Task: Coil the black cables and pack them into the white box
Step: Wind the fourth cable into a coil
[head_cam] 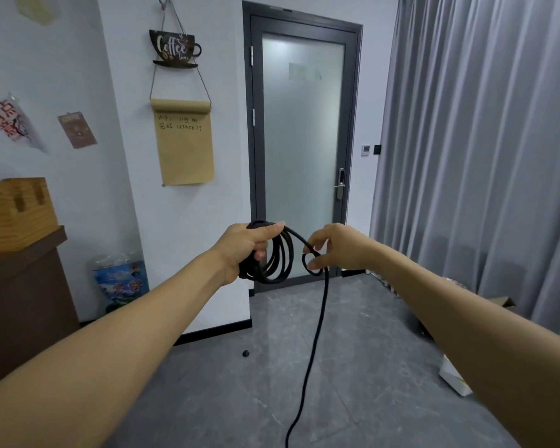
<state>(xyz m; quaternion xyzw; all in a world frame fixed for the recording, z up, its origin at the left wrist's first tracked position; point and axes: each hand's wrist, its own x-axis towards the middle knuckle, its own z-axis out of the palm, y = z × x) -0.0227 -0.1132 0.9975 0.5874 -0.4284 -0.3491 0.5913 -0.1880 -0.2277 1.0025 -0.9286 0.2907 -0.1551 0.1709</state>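
A black cable (280, 257) is partly wound into several loops that hang from my left hand (248, 245), which grips the top of the coil at chest height. My right hand (333, 245) pinches a small loop of the same cable just to the right of the coil. From there the loose cable runs down to the grey floor and out of the bottom of the frame. A white box (455, 378) sits on the floor at the right, mostly hidden behind my right forearm.
A frosted glass door (301, 134) stands straight ahead, grey curtains (485, 140) to its right. A brown cabinet (20, 305) with a wooden organiser is at the left. A small black piece (246, 353) lies on the floor, and a cardboard box (501, 302) is by the curtains.
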